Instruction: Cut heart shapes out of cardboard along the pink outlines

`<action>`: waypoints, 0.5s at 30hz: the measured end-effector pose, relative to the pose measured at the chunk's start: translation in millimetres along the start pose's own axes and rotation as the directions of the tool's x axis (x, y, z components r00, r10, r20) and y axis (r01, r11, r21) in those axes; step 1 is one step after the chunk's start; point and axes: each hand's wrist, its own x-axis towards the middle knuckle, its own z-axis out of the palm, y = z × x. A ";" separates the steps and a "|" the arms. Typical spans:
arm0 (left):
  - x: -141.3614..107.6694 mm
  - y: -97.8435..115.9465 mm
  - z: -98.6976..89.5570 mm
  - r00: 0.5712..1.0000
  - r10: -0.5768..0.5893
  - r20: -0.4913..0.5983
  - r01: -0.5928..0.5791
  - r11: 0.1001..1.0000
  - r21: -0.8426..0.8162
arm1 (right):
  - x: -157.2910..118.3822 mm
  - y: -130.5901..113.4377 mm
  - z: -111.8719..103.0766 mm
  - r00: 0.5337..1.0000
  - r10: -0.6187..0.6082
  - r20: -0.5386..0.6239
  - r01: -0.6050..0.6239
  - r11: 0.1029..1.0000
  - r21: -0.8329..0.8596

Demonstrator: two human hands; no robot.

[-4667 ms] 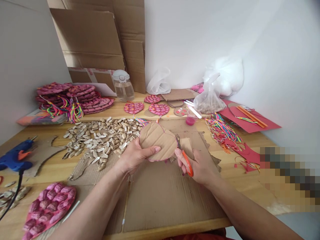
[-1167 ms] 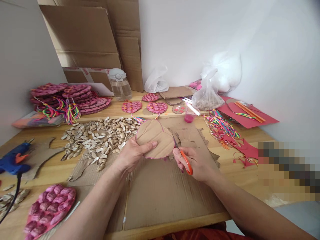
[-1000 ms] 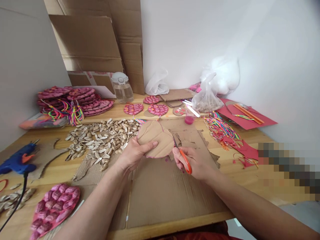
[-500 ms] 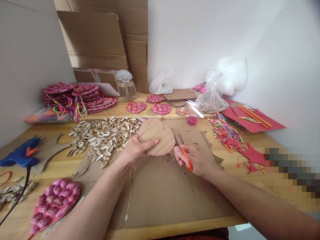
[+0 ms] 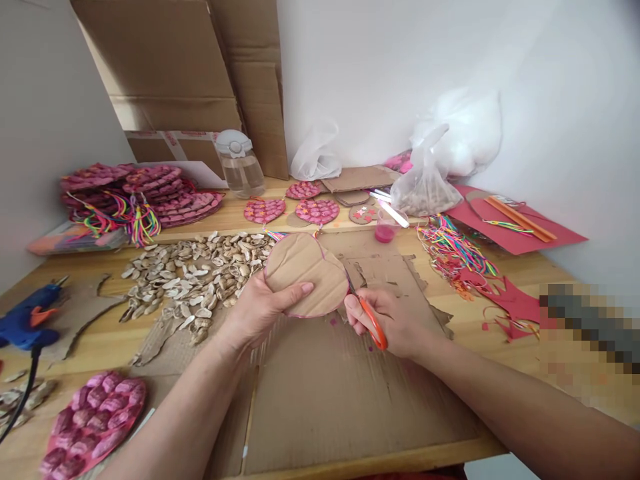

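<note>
A rounded cardboard piece [image 5: 307,260] with a purple line along its edge is held up over the cardboard mat [image 5: 345,393]. My left hand [image 5: 267,303] is closed on its lower left side, the thumb lying flat across the front. In my right hand [image 5: 383,317] is a pair of scissors [image 5: 373,323] with orange handles, gripped by the fingers. The scissor blades meet the right edge of the cardboard piece and are mostly hidden from view. Behind the piece, pink peanut-shell discs [image 5: 317,211] lie on the table.
Peanut shells [image 5: 200,267] spread on the left, beside a blue glue gun [image 5: 30,317]. A pink shell-covered piece [image 5: 97,420] lies front left. A water bottle [image 5: 241,167], a cup of pink liquid [image 5: 385,230], colourful cords [image 5: 460,247] and red paper [image 5: 525,227] stand or lie further back.
The view has shifted slightly, so the table things sit further left or right. Both hands keep their holds on the cardboard piece and the scissors, with the scissors still at its right edge.
</note>
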 end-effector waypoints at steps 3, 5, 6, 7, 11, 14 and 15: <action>0.1 0.6 0.2 1.000 0.007 -0.007 -0.007 1.000 0.008 | -0.1 -1.5 1.1 1.000 0.015 0.006 -0.016 0.997 0.073; 0.2 0.9 0.5 1.000 0.002 -0.001 -0.002 1.000 0.009 | -0.1 -2.2 2.2 1.000 0.012 0.004 -0.012 0.993 0.119; 0.3 0.9 0.6 1.000 0.000 -0.001 0.000 1.000 0.010 | -0.3 -2.2 2.7 1.000 0.005 -0.001 -0.005 0.993 0.122; 0.3 0.9 0.7 1.000 -0.001 -0.004 0.001 1.000 0.012 | -0.5 -1.8 3.0 1.000 -0.003 -0.010 0.004 0.994 0.110; 0.6 0.0 0.2 0.999 -0.022 -0.024 0.023 1.000 0.020 | -1.5 1.7 3.5 0.999 -0.017 -0.044 0.019 0.999 0.038; 1.0 -0.6 -0.5 0.999 -0.035 -0.020 0.035 0.999 0.029 | -1.7 2.8 3.9 0.998 -0.014 -0.059 0.014 1.000 0.005; 1.0 -0.6 -0.6 0.999 -0.036 -0.019 0.037 0.999 0.032 | -1.8 2.6 4.1 0.998 -0.010 -0.061 0.010 1.000 -0.003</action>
